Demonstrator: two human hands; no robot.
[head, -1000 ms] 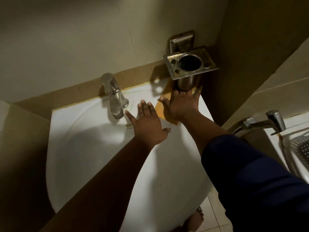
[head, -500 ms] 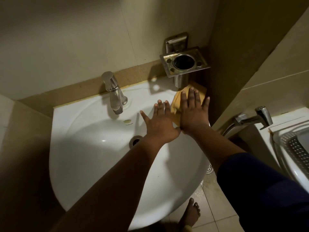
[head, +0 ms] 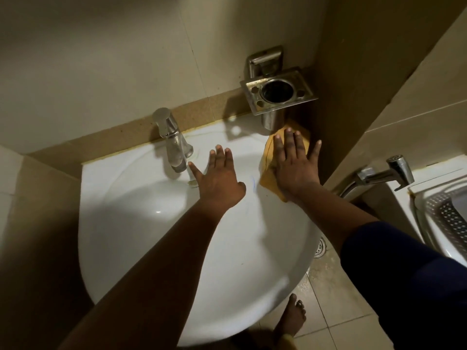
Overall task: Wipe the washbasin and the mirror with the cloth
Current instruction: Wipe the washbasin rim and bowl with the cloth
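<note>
- One white glazed washbasin [head: 141, 223], smooth and rounded at the front, straight along the back edge.
- One yellow cloth [head: 268, 160], soft and creased, spread flat on the right rear rim of the washbasin, just below the metal holder.
- Right hand [head: 294, 165] flat on the cloth, palm down, fingers spread wide, gripping nothing.
- Left hand [head: 218, 181] open with fingers splayed, palm down on the bare rim beside the tap, holding nothing.
- One shiny metal tap [head: 171, 140], cylindrical, at the back rim.
- One brushed steel holder [head: 278, 93], rectangular plate with a round cup, fixed to the wall.
- Matte beige tiles on the wall [head: 101, 59].
- One bare foot [head: 290, 317] on the tiled floor.
</note>
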